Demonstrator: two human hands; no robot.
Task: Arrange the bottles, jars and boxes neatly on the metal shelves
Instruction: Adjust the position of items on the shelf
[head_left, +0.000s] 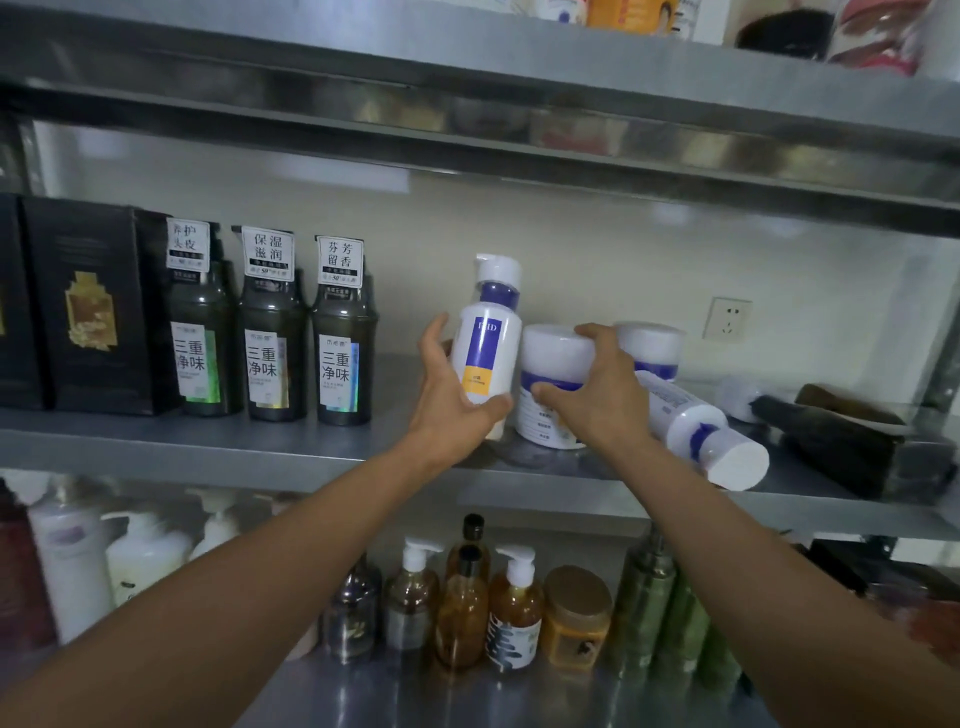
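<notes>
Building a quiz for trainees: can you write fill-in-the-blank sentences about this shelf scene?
The left hand grips a white pump bottle that stands ____.
The right hand grips the white jar, which sits to the pump bottle's ____.
A second white bottle lies on its ____.
Missing words: upright, right, side.

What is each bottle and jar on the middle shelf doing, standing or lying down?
white pump bottle: upright, gripped by left hand.
front white jar: upright, gripped by right hand.
back white jar: upright.
white capped bottle: lying on its side.
three dark bottles: upright.
dark bottle at right: lying down.
</notes>
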